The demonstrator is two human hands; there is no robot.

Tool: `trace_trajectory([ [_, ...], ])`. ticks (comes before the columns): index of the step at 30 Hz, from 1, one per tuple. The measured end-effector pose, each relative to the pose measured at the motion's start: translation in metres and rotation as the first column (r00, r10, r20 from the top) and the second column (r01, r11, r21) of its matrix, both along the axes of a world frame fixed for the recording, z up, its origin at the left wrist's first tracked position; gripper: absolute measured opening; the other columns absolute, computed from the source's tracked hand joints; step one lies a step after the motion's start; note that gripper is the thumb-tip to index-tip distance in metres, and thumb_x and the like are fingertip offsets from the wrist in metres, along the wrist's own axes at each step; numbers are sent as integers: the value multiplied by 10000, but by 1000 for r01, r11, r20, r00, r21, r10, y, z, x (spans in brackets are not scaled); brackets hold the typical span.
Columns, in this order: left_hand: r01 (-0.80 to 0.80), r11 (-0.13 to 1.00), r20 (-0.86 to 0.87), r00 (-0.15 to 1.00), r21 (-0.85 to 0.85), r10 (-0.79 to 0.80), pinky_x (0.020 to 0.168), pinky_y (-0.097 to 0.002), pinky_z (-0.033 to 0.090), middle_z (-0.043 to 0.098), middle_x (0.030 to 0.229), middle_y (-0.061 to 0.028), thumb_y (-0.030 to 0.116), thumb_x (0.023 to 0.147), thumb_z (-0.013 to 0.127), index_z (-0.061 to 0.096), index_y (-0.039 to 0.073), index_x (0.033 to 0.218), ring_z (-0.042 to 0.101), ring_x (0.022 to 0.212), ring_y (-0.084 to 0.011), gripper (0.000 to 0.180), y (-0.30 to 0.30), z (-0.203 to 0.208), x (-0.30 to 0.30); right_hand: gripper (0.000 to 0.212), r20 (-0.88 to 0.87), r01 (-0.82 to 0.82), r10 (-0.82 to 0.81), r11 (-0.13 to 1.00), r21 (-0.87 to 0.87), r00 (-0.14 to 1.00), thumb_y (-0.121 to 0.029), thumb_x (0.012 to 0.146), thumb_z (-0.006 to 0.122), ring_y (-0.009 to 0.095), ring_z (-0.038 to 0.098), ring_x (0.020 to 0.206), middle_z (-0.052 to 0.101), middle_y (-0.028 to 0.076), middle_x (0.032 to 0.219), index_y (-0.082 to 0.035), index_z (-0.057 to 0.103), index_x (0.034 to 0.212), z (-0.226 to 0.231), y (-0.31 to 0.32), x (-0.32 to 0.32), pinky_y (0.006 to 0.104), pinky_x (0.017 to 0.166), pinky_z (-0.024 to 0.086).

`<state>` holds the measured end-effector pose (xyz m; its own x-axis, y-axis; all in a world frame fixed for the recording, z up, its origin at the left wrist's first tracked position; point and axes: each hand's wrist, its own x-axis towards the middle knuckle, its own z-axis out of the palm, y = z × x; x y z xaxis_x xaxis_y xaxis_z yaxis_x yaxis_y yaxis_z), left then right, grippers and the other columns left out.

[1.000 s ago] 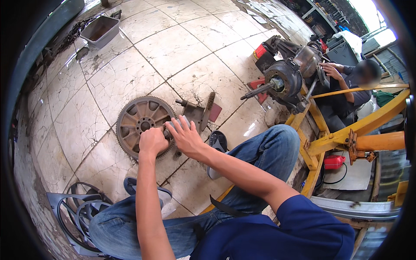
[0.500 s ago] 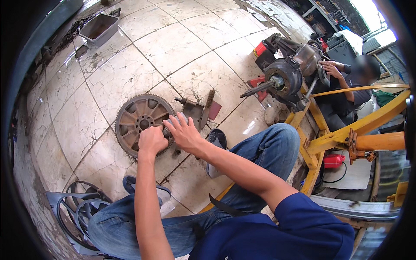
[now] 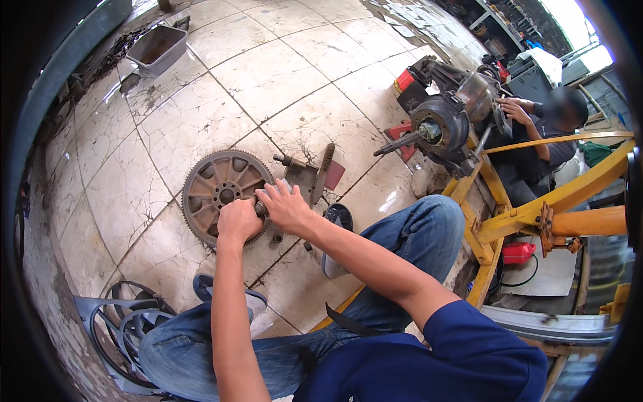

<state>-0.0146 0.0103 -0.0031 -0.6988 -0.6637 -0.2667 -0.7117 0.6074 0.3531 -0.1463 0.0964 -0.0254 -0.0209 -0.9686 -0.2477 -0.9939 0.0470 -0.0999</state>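
My left hand (image 3: 239, 220) is closed at the right rim of a toothed flywheel (image 3: 209, 175), which lies flat on the tiles. A small dark metal part (image 3: 260, 208) shows at its fingers, between my two hands; the grip partly hides it. My right hand (image 3: 289, 209) reaches over from the right, fingers stretched and apart, fingertips close to that part. Just beyond lie a metal block with a protruding rod (image 3: 300, 175), a long rough brown strip (image 3: 323, 173) and a reddish flat piece (image 3: 335, 176). A small metal piece (image 3: 277, 238) sits below my hands.
A grey basin (image 3: 158, 50) stands at the far left. On the right are a large axle assembly (image 3: 439, 124), a yellow frame (image 3: 512, 218) and a crouching person (image 3: 552, 130) with hands on the assembly. Black fan-like parts (image 3: 124, 328) lie lower left. A sandalled foot (image 3: 337, 218) is close by.
The view has shifted slightly, so the floor things appear a little lower and to the right. Both hands stay together by the flywheel in nearly the same pose.
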Motion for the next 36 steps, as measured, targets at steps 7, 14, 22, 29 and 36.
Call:
trace_trajectory([
  [7, 2, 999, -32, 999, -38, -3, 773, -436, 573, 719, 845, -201, 158, 729, 629, 751, 68, 1020, 712, 823, -353, 328, 4, -7, 4, 695, 49, -20, 20, 1000, -2, 999, -185, 881, 593, 413, 344, 1407, 386, 183, 1512, -94, 330, 1518, 1, 6, -1, 646, 990, 379],
  [14, 6, 999, -31, 999, -32, -7, 765, -431, 572, 718, 830, -195, 149, 705, 638, 746, 70, 1044, 713, 817, -345, 364, 3, 0, 5, 683, 26, 31, -32, 999, 16, 999, -192, 898, 572, 412, 337, 1416, 371, 176, 1529, -78, 320, 1523, 6, 12, 9, 647, 994, 379],
  [22, 21, 1000, -29, 999, -23, -21, 767, -441, 571, 718, 853, -199, 158, 707, 629, 745, 98, 1057, 711, 819, -354, 374, 2, -2, 1, 727, 28, 27, -30, 996, 91, 999, -133, 880, 559, 399, 322, 1426, 337, 176, 1553, -61, 262, 1540, 15, -1, 3, 640, 1023, 373],
  [29, 44, 998, -35, 998, -35, -46, 762, -438, 577, 725, 859, -191, 172, 738, 627, 738, 61, 965, 720, 825, -338, 276, 3, -5, 5, 657, 76, -8, 7, 1000, 18, 997, -146, 914, 544, 389, 303, 1445, 357, 162, 1549, -71, 309, 1523, 10, 9, -1, 655, 1035, 360],
  [36, 56, 996, -78, 995, -63, -61, 726, -431, 573, 719, 821, -184, 182, 744, 605, 749, 77, 921, 716, 786, -333, 251, 5, -17, 12, 702, 38, 2, -5, 996, 94, 999, -61, 884, 529, 404, 304, 1432, 329, 167, 1559, -91, 265, 1534, 24, 20, 11, 625, 1031, 377],
])
